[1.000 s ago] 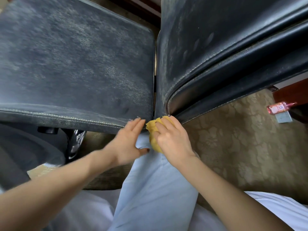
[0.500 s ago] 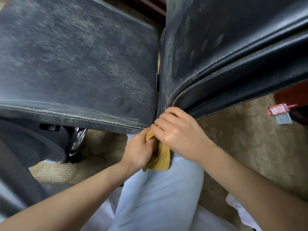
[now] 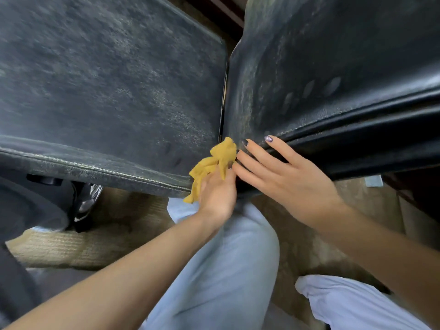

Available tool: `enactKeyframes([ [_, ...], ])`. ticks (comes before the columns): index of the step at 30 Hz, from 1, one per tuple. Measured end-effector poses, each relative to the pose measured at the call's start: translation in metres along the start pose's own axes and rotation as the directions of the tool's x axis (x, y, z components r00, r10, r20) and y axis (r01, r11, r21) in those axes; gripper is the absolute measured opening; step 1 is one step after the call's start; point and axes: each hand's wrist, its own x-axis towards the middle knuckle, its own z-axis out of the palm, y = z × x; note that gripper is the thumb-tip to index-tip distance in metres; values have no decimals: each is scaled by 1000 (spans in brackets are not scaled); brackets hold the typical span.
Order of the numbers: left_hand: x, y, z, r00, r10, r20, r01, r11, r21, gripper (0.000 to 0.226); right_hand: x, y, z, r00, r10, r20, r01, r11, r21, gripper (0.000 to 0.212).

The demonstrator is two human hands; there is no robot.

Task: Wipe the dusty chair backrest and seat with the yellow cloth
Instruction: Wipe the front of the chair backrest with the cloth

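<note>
My cloth (image 3: 214, 163) is mustard yellow. Left of it, the seat (image 3: 107, 79) is charcoal, mottled with pale dust, and has light stitching (image 3: 95, 167). Right of it, the backrest (image 3: 321, 67) is black, streaked tan-green. Below it are pale blue trousers (image 3: 226, 270) and beige, faintly patterned carpet (image 3: 309, 234).

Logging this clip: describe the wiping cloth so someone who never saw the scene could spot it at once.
The dusty black left pad and right pad of the chair fill the upper view, a narrow gap between them. At the gap's near end the left hand holds the yellow cloth, crumpled. It is the only bright yellow thing among dark pads and pale trousers.
</note>
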Motion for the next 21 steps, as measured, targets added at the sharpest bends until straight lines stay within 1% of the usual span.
enactKeyframes([
  [2,-1,0,4,994,16,109,-5,995,-100,22,1,0,1,996,55,-63,-55,998,0,34],
  [4,0,-5,7,984,-18,180,54,979,-198,27,2,0,1,993,65,-94,-65,998,7,32],
  [7,5,-17,12,981,-22,194,66,972,-225,32,2,-1,2,989,65,-133,-59,997,43,27],
  [9,13,-21,16,980,-29,198,71,976,-208,40,3,-2,4,985,68,-160,-59,996,59,25],
  [11,30,-27,21,978,-31,205,66,984,-168,54,5,-2,5,981,69,-181,-58,996,66,25],
  [13,51,-25,21,976,-85,201,111,986,-124,67,6,-3,5,980,76,-186,-65,996,68,25],
  [14,57,-14,19,970,-113,214,137,985,-101,66,6,-4,6,980,81,-181,-70,995,69,25],
  [15,58,-3,14,961,-134,243,158,984,-82,60,6,-5,6,982,82,-171,-71,995,71,26],
  [17,59,11,5,941,-140,307,161,986,-44,49,6,-6,7,984,81,-156,-70,995,74,29],
  [18,61,16,4,943,-151,296,169,985,-34,48,6,-5,7,984,84,-155,-74,995,71,30],
  [19,61,21,4,947,-170,272,182,983,-19,48,6,-5,7,984,86,-154,-77,995,64,30],
  [21,59,21,4,948,-183,260,184,983,20,56,5,-6,7,984,92,-150,-88,996,35,32],
])
